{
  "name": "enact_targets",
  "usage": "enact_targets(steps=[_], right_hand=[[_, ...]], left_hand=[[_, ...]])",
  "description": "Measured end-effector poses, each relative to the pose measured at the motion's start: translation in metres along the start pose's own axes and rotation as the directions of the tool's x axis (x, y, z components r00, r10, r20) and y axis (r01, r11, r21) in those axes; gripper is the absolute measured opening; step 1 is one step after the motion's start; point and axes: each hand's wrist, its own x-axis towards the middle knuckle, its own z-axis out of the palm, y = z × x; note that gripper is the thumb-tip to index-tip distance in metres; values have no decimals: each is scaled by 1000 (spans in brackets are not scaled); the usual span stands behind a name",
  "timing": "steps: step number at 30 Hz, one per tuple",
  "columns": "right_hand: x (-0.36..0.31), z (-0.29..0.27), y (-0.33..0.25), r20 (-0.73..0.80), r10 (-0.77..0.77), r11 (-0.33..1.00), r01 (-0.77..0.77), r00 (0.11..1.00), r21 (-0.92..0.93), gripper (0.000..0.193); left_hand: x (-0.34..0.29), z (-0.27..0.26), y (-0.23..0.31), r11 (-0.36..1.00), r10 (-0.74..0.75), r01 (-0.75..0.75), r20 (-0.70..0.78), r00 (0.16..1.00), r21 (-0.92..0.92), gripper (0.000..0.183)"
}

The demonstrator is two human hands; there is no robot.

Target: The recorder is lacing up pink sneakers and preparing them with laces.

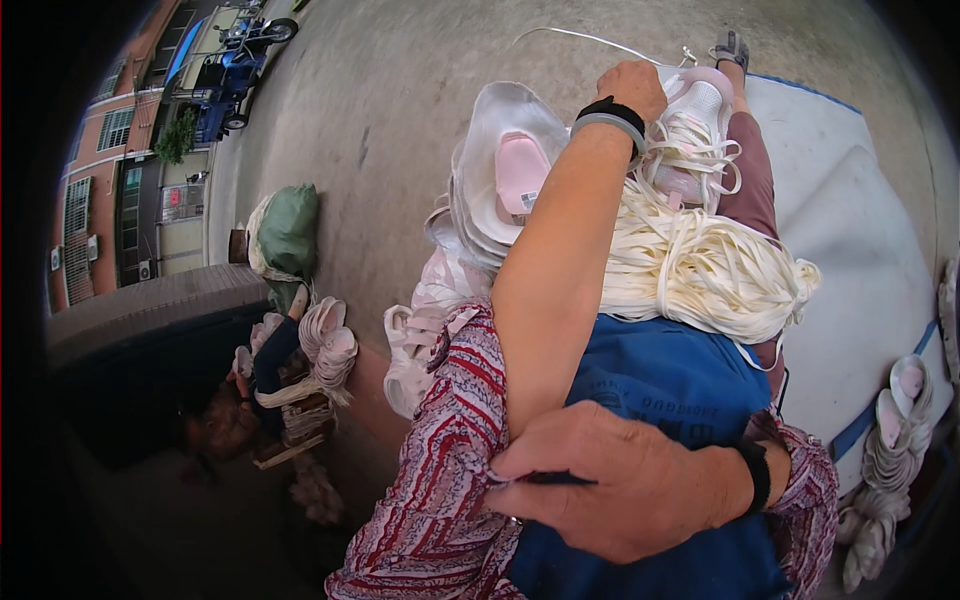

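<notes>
I have the right hand (620, 480) pinching the striped sleeve (440, 450), near and left.
I'd tug its edge evenly, left hand (632, 88) steady; that one is curled, far, just left of the white shoe (703, 102); I cannot tell whether it grips.

We wear a blue cloth apron (640, 370) printed with dark lettering. Left of the apron, our wavy-striped red, white and navy shirt sleeve (440, 450) shows; right of it, the matching sleeve (810, 495) and a black wristband (757, 475). Beyond the apron come a black wrist strap (612, 106), a grey bracelet (608, 121), dull maroon trousers (752, 180) and a grey shoe (733, 48).
</notes>
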Motion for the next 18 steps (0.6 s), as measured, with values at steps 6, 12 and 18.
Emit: enact_targets(steps=[6,12,18], right_hand=[[14,-46,51,-275,149,892,-249,950,-378,43],[12,-64,84,-427,284,699,-490,859,-520,67],[-3,-7,47,-375,240,809,-398,896,-433,62]], left_hand=[[-5,0,8,999,51,-51,80,996,-8,26],[-9,6,7,1000,20,-19,159,987,-9,29],[-2,7,-5,1000,15,-13,157,988,-15,29]])
